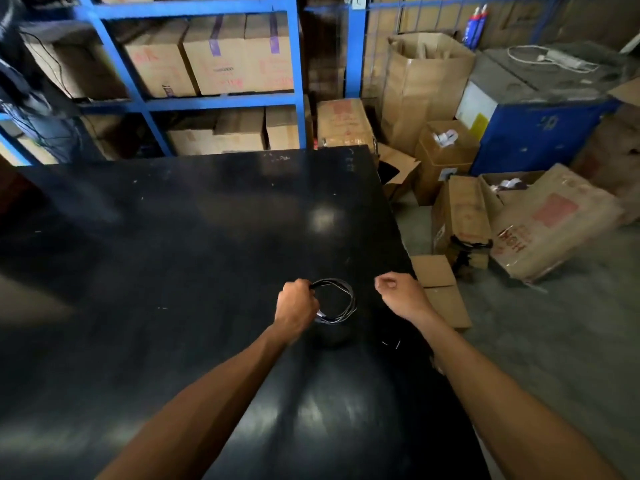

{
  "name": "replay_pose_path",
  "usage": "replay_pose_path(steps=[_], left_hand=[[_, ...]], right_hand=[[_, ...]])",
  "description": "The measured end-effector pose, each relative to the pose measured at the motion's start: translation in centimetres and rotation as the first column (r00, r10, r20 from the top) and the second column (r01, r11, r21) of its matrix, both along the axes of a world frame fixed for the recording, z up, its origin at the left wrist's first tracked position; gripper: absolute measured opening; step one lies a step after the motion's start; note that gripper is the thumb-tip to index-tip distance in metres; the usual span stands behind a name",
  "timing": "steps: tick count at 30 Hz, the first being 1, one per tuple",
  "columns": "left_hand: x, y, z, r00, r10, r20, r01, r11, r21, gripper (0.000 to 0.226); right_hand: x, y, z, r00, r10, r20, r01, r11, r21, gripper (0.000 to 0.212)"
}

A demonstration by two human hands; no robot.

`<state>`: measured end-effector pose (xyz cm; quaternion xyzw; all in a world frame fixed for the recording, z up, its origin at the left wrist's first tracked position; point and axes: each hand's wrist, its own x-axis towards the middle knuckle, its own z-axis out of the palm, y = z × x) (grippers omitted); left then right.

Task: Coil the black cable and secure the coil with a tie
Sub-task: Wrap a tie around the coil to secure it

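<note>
A black cable [348,299] forms a small round coil of several loops above the black table [194,244]. My left hand [296,304] is closed on the coil's left side and holds it up. My right hand [398,294] hovers to the right of the coil, a short gap away, with its fingers curled and the thumb against the fingertips; I cannot tell whether something thin is pinched there. A short dark piece [393,342] lies on the table under my right wrist; it is too dark to identify. No tie is clearly visible.
The table's right edge runs close to my right forearm, with cardboard boxes [540,223] scattered on the floor beyond it. Blue metal shelving [221,102] stacked with cartons stands behind the table. A blue cabinet [540,133] stands at the back right.
</note>
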<state>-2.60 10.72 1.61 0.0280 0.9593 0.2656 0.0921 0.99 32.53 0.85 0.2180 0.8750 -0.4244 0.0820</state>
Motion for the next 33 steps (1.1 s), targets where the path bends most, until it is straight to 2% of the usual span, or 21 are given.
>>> replay_pose_path(steps=[4,6,8,11,14,16,18,22,25,27,29,33], left_hand=[[0.1,0.3,-2.9,0.998,-0.019,0.068,0.022,0.999,-0.04,0.026],[0.2,0.5,-3.8,0.994,-0.029,0.101,0.035,0.998,-0.054,0.027],[0.3,0.7,-4.5,0.99,-0.047,0.129,0.056,0.996,-0.067,0.027],[0.4,0.7,-5.0,0.985,-0.057,0.162,0.07,0.995,-0.075,0.027],[0.6,0.4,-5.1,0.977,-0.059,0.203,0.071,0.996,-0.056,0.025],[0.6,0.1,-5.0,0.968,-0.086,0.238,0.087,0.996,0.006,0.024],[0.7,-0.1,-4.8,0.951,-0.167,0.259,0.154,0.986,0.071,0.02],[1.0,-0.3,-4.0,0.917,-0.337,0.215,0.323,0.941,0.095,0.021],[1.3,0.1,-3.1,0.885,-0.449,0.125,0.443,0.893,0.071,0.021],[1.4,0.3,-2.4,0.864,-0.496,0.086,0.495,0.868,0.04,0.024],[1.5,0.4,-1.9,0.853,-0.518,0.066,0.516,0.856,0.034,0.02],[1.5,0.2,-1.2,0.854,-0.513,0.085,0.513,0.858,0.024,0.02]], right_hand=[[0.9,3.4,-2.4,0.946,0.147,0.289,-0.214,0.953,0.213,0.023],[1.4,3.6,-3.3,0.9,0.193,0.391,-0.296,0.929,0.224,0.034],[1.8,3.1,-4.3,0.876,0.222,0.428,-0.333,0.92,0.205,0.046],[2.0,1.9,-6.0,0.855,0.312,0.414,-0.418,0.887,0.195,0.049],[1.9,1.3,-7.5,0.851,0.388,0.355,-0.491,0.826,0.275,0.033],[1.5,1.0,-7.5,0.871,0.384,0.305,-0.477,0.809,0.344,0.021],[0.9,0.7,-6.5,0.896,0.377,0.233,-0.442,0.798,0.409,0.02],[-0.6,-0.2,-3.5,0.933,0.358,0.039,-0.331,0.809,0.485,0.02],[-1.2,-1.1,-2.3,0.885,0.459,0.073,-0.438,0.772,0.461,0.019],[-1.4,-1.6,-1.8,0.833,0.544,0.103,-0.541,0.759,0.364,0.017],[-1.5,-1.9,-1.2,0.784,0.605,0.137,-0.618,0.741,0.262,0.019],[-1.8,-2.3,0.0,0.736,0.639,0.223,-0.672,0.729,0.131,0.024]])
